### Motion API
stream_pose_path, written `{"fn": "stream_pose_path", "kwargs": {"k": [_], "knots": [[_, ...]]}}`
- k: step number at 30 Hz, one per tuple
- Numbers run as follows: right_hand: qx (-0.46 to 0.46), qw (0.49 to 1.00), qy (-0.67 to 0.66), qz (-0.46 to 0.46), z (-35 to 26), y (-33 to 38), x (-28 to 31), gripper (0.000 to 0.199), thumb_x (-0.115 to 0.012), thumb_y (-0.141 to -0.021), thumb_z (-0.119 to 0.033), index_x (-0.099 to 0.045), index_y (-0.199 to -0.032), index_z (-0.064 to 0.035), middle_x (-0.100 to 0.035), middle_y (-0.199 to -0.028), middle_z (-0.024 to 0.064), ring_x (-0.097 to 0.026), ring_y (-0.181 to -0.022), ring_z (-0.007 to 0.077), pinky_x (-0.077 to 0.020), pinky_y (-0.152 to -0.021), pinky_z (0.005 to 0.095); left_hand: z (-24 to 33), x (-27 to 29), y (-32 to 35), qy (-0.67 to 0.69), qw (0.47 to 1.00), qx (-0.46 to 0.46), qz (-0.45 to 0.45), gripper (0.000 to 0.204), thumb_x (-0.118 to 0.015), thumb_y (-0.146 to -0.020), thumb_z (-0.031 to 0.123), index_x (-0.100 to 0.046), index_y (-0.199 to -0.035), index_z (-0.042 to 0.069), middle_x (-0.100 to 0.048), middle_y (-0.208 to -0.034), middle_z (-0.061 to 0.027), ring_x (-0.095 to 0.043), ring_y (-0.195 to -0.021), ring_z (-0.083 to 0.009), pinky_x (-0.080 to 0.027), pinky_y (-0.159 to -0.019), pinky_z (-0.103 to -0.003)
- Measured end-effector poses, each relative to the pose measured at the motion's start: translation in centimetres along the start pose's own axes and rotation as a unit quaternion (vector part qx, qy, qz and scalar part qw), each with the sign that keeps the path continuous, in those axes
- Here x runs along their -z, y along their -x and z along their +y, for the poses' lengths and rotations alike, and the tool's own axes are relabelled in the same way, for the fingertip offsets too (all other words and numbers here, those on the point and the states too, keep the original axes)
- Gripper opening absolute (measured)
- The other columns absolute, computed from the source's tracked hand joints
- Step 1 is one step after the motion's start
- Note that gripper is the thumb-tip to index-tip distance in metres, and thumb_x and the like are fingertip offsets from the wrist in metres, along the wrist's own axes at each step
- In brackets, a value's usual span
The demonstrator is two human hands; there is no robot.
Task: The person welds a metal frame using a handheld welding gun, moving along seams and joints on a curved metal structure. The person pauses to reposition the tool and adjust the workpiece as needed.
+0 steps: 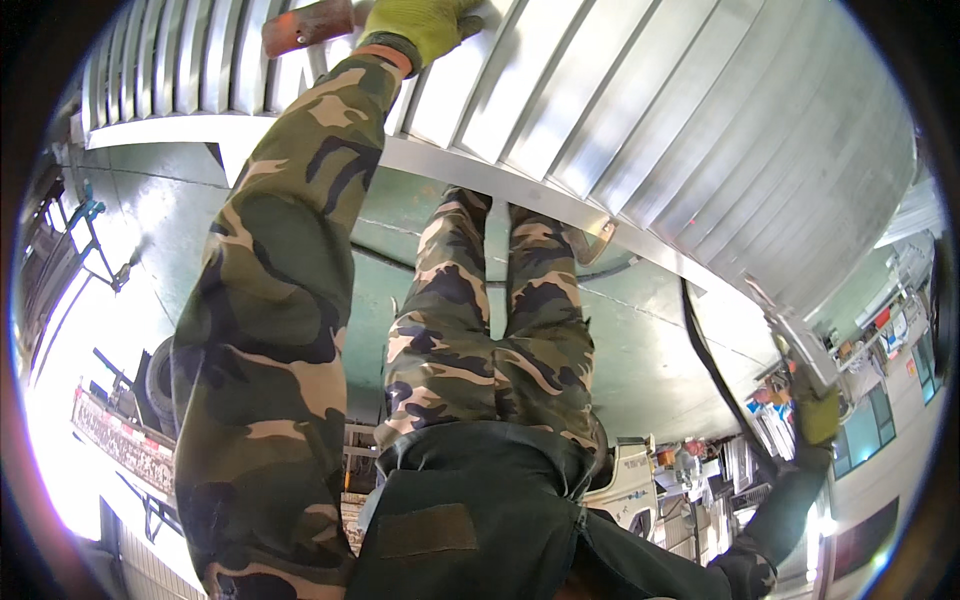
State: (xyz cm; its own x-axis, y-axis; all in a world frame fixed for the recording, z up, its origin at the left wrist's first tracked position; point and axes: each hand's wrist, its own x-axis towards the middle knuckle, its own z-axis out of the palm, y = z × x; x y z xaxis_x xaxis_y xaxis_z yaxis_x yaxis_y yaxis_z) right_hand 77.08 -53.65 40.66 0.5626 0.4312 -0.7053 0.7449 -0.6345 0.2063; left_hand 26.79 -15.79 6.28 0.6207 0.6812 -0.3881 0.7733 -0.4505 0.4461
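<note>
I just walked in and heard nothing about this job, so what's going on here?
A person in camouflage trousers works at a big slatted metal panel. The gloved left hand is at the slats, with a reddish piece beside its wrist. The gloved right hand holds a grey tool near the panel's edge; its kind is unclear. A black cable hangs nearby.

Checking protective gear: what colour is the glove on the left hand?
The left-hand glove is yellow-green, showing best in the head view.
</note>
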Motion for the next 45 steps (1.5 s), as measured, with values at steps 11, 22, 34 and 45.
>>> {"fn": "stream_pose_path", "kwargs": {"k": [11, 22, 34, 45], "knots": [[0.192, 0.966, -0.163, -0.065, -14.2, -14.1, 1.9, 0.051, -0.074, -0.095, -0.042, -0.064, -0.122, 0.0003, -0.063, -0.087, 0.0041, -0.056, -0.072, 0.0142, -0.0450, -0.063, 0.0307, -1.7, -0.9, 1.7, 0.091, 0.990, 0.018, 0.110, 0.032, -0.063, -0.097, 0.032, -0.073, -0.119, 0.011, -0.072, -0.121, -0.0130, -0.068, -0.111, -0.0333, -0.054, -0.096, -0.042], [0.346, 0.890, -0.274, -0.112, -29.7, -18.8, -4.2, 0.036, -0.066, -0.104, -0.035, -0.068, -0.121, -0.0030, -0.062, -0.076, 0.0013, -0.052, -0.064, 0.0076, -0.0401, -0.057, 0.0246, 10.6, -10.3, 16.8, 0.275, 0.922, 0.185, 0.198, 0.022, -0.071, -0.093, 0.010, -0.074, -0.114, 0.005, -0.076, -0.114, -0.0140, -0.075, -0.098, -0.0273, -0.060, -0.083, -0.038], [0.299, 0.899, -0.269, -0.172, -32.7, -17.1, -4.2, 0.033, -0.071, -0.101, -0.030, -0.070, -0.117, -0.0014, -0.064, -0.071, 0.0030, -0.052, -0.060, 0.0088, -0.0410, -0.056, 0.0265, -1.5, -9.6, 10.2, -0.184, 0.974, -0.043, 0.127, 0.051, -0.069, -0.093, 0.023, -0.060, -0.143, 0.032, -0.054, -0.151, 0.0154, -0.071, -0.076, -0.0152, -0.059, -0.062, -0.031], [0.285, 0.897, -0.240, -0.240, -32.7, -16.2, -4.8, 0.035, -0.076, -0.098, -0.034, -0.069, -0.108, -0.0014, -0.068, -0.074, 0.0024, -0.054, -0.059, 0.0075, -0.0413, -0.053, 0.0263, -1.4, -7.6, 8.0, -0.085, 0.984, -0.099, 0.123, 0.044, -0.066, -0.090, 0.026, -0.064, -0.134, 0.024, -0.060, -0.148, 0.0047, -0.069, -0.073, -0.0220, -0.055, -0.065, -0.041]]}}
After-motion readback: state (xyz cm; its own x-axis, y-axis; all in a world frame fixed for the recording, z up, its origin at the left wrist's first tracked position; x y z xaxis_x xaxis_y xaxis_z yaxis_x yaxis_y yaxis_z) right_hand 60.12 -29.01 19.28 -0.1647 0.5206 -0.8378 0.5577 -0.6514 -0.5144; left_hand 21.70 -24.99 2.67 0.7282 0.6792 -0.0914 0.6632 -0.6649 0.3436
